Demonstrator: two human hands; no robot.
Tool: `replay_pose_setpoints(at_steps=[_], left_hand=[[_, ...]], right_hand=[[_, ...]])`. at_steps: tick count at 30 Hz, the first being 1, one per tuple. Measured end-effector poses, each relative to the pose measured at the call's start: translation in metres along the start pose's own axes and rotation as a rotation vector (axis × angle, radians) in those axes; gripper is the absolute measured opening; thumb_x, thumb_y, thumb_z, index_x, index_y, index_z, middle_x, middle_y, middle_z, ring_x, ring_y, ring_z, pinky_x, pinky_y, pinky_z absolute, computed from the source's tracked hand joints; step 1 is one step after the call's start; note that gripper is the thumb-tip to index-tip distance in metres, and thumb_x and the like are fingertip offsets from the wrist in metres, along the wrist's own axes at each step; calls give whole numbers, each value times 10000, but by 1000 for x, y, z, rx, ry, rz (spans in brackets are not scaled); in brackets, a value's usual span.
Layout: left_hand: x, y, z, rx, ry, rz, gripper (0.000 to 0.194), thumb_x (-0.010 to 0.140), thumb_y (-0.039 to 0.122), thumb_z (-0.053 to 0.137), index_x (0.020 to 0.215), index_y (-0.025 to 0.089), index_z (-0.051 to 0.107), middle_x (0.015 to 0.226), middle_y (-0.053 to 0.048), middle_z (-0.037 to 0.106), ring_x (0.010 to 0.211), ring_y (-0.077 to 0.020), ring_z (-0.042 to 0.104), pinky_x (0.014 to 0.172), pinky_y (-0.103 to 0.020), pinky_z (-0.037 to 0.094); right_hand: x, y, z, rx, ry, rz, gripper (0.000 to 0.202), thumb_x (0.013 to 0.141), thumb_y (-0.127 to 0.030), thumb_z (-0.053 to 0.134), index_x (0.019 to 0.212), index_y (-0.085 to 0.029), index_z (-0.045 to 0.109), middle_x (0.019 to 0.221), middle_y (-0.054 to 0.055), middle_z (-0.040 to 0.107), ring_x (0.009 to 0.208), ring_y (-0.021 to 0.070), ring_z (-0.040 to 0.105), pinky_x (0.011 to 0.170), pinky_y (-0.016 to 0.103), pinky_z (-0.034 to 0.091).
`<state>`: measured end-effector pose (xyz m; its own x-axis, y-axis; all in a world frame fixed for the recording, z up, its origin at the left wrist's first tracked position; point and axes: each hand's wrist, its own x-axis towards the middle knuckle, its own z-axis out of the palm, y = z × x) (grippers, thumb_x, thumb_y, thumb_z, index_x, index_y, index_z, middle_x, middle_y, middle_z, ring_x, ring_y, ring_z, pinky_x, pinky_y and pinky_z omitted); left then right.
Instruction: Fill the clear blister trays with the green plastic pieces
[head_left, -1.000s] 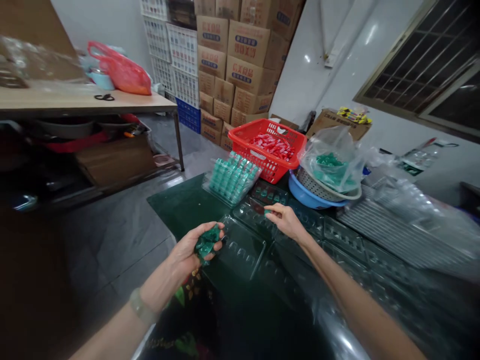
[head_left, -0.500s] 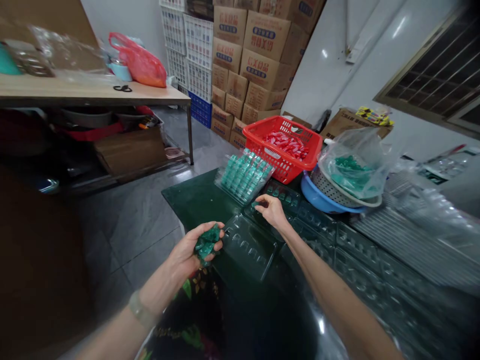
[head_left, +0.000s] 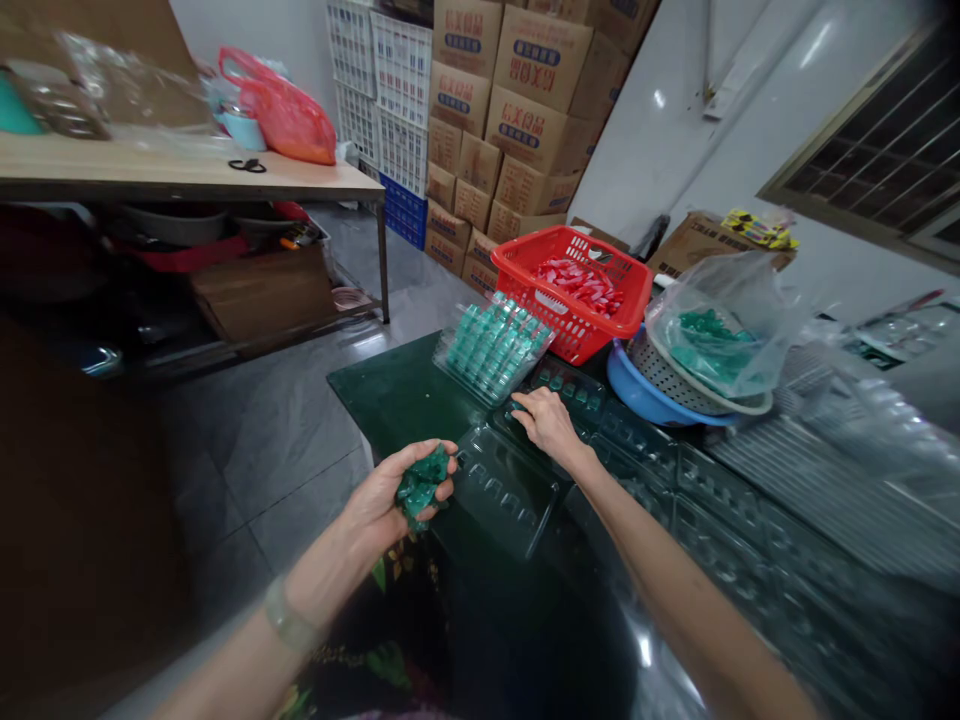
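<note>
My left hand point(head_left: 381, 498) is curled, palm up, around a handful of small green wrapped pieces point(head_left: 421, 484). My right hand point(head_left: 553, 428) has its thumb and fingers pinched over a clear plastic tray with moulded pockets. Between those fingertips is a small dark green piece point(head_left: 517, 406), mostly hidden. Another clear tray point(head_left: 501, 492) lies flat between the hands, its pockets showing no green. Just beyond my right hand, a tray point(head_left: 570, 388) has green pieces in a row. A stack of filled trays point(head_left: 495, 348) stands at the table's far side.
A red basket point(head_left: 517, 268) of red-and-white wrapped pieces stands behind the trays. To its right, a blue basin point(head_left: 637, 385) carries a grey colander with a clear bag point(head_left: 757, 300) of green pieces. More clear trays point(head_left: 720, 490) cover the right side of the dark green table point(head_left: 390, 385).
My right hand has lowered its pinched fingers slightly into the tray, and the green piece shows less. My left hand keeps its handful. The view has shifted a little.
</note>
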<state>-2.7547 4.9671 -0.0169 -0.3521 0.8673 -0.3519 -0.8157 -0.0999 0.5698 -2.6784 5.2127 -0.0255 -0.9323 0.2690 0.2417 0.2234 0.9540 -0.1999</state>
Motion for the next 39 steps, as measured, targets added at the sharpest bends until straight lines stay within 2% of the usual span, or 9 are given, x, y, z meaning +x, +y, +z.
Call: replay_pose_setpoints(at_steps=[6, 12, 19, 25, 33, 39], left_hand=[[-1, 1, 4, -4, 20, -6, 210, 733, 281, 575, 884, 137, 591, 755, -37, 563, 510, -103, 527, 333, -166, 309], [1, 0, 3, 22, 19, 9, 221, 734, 288, 579, 894, 137, 596, 764, -33, 551, 518, -99, 525, 339, -164, 295], [3, -2, -2, 48, -11, 22, 223, 765, 299, 549, 919, 141, 585, 792, -27, 522, 539, -93, 505, 349, -166, 277], [5, -4, 0, 46, -25, -7, 225, 769, 311, 544, 919, 148, 584, 791, -23, 521, 534, -92, 504, 340, -163, 268], [8, -6, 2, 34, -3, -1, 231, 754, 308, 557, 913, 144, 586, 785, -29, 539, 529, -100, 517, 326, -158, 276], [10, -8, 2, 24, 7, -10, 231, 743, 306, 567, 905, 142, 586, 774, -32, 547, 525, -100, 520, 325, -156, 277]], right_hand=[[-1, 4, -6, -19, -25, -67, 303, 821, -221, 498, 1116, -169, 547, 959, 89, 622, 876, 186, 521, 791, 308, 347], [4, 13, -6, 2, -30, -106, 230, 810, -270, 533, 1014, -201, 615, 970, 53, 617, 906, 174, 513, 803, 284, 358], [7, 13, -4, -3, -48, -189, 222, 824, -196, 489, 1000, -172, 622, 932, 81, 579, 862, 175, 484, 792, 292, 372], [5, 8, -4, -31, -42, -191, 213, 834, -190, 462, 973, -164, 622, 896, 80, 563, 845, 180, 460, 770, 287, 377], [-2, 11, 1, 57, 68, -218, 246, 846, -201, 446, 1035, -151, 596, 914, 92, 570, 866, 197, 463, 772, 316, 403], [-3, 11, 3, 33, 87, -235, 253, 851, -206, 438, 1043, -147, 592, 904, 90, 571, 852, 199, 468, 761, 315, 413]])
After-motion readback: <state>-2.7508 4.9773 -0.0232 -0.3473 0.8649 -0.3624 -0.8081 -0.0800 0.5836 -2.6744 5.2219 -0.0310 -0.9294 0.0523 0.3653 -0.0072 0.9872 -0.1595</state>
